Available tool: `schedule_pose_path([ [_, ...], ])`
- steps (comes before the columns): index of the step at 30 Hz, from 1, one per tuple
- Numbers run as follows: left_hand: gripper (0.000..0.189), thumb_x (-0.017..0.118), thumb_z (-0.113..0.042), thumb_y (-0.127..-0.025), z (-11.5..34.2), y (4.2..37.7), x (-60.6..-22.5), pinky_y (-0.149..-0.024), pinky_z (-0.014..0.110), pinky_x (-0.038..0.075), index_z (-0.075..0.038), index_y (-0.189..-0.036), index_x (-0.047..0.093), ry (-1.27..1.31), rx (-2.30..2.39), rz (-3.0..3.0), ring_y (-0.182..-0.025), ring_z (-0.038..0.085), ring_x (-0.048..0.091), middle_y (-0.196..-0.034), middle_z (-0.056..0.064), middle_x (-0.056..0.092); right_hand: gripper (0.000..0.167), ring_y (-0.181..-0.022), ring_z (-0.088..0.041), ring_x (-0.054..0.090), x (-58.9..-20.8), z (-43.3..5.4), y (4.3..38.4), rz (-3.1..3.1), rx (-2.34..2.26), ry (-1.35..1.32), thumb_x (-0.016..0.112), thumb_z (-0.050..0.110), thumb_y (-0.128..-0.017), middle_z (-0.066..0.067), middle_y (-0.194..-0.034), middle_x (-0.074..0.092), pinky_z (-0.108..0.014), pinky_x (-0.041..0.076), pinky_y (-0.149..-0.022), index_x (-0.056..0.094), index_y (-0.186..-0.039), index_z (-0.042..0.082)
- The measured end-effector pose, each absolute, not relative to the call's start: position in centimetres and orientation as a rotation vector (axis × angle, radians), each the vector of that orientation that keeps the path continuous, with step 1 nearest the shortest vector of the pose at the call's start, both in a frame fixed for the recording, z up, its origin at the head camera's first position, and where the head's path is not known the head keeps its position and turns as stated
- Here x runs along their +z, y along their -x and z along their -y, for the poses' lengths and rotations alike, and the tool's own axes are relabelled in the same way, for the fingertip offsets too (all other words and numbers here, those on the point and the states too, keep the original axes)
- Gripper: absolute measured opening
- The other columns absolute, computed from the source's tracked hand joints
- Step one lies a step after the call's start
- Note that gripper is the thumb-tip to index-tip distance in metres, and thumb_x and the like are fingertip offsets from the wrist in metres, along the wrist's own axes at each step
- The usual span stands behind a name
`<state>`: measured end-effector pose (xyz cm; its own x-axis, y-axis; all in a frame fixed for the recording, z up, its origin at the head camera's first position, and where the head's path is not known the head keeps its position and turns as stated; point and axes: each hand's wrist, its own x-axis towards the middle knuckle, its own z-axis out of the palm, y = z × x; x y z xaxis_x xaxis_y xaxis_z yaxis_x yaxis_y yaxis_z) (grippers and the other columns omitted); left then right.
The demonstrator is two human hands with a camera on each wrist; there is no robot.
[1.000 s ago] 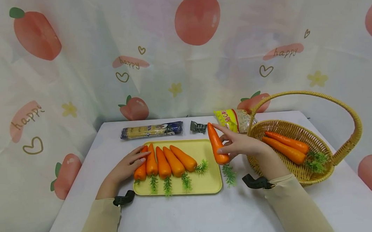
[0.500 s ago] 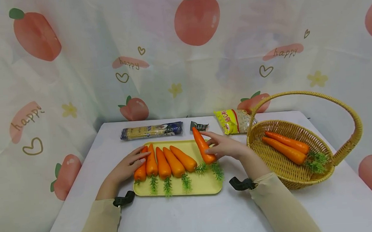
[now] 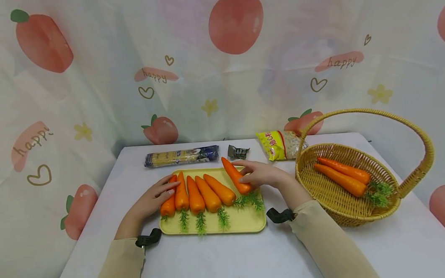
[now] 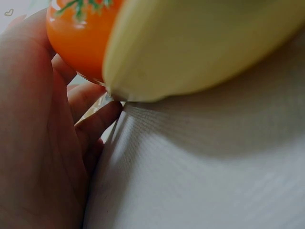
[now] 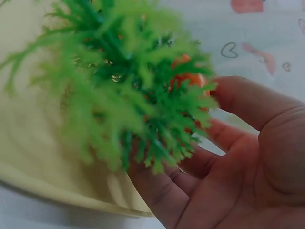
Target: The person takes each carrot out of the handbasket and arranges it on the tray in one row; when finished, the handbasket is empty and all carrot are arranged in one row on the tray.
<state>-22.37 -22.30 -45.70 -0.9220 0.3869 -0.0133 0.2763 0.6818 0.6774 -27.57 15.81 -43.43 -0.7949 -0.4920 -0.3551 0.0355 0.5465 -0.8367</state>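
Observation:
My right hand (image 3: 260, 175) pinches a plastic-looking carrot (image 3: 235, 175) between thumb and fingers over the right part of a yellow tray (image 3: 245, 222). Its tip points up and away, and its green top (image 5: 143, 95) hides much of the carrot in the right wrist view. Several carrots (image 3: 196, 195) lie side by side on the tray, tips toward the back. At the tray's left edge, my left hand (image 3: 151, 198) rests over the leftmost carrot (image 3: 167, 207), its fingertips reaching the second one. In the left wrist view, some fingers (image 4: 97, 124) lie along the tray's outer rim.
To the right stands a wicker basket (image 3: 323, 192) with a tall handle, two carrots (image 3: 341, 179) inside. Behind the tray are a pack of noodles (image 3: 182, 156), a small dark packet (image 3: 238, 152) and a yellow-and-clear bag (image 3: 277, 145). A printed cloth (image 3: 220, 93) hangs behind.
My right hand has carried its carrot leftward from near the basket side to over the tray, beside the row. My left hand has stayed in place.

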Motion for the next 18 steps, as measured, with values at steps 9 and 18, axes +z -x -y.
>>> schedule_pose_path([
  [9, 0.043, 0.049, -0.053, -0.099, 24.7, 25.6, -50.7, -0.119, 0.066, 0.016, -0.037, -0.139, 0.057, -0.538, 1.175, -2.663, -0.151, 0.036, 0.02, -0.164, 0.0, 0.025, 0.06, -0.102, -0.02, 0.064, -43.8, -15.2, 27.9, -2.188, -1.187, 0.413, 0.067, 0.021, -0.094, -0.016, -0.133, 0.059, -0.03, 0.056, -0.08, 0.045, -0.149, 0.027],
  [18, 0.044, 0.048, -0.052, -0.1, 24.5, 25.3, -50.3, -0.12, 0.064, 0.016, -0.035, -0.139, 0.057, -0.54, 1.156, -2.669, -0.152, 0.035, 0.02, -0.164, -0.001, 0.024, 0.058, -0.108, -0.02, 0.061, -44.4, -14.9, 28.0, -2.168, -1.152, 0.411, 0.067, 0.027, -0.094, -0.015, -0.137, 0.057, -0.033, 0.057, -0.084, 0.047, -0.148, 0.028],
])
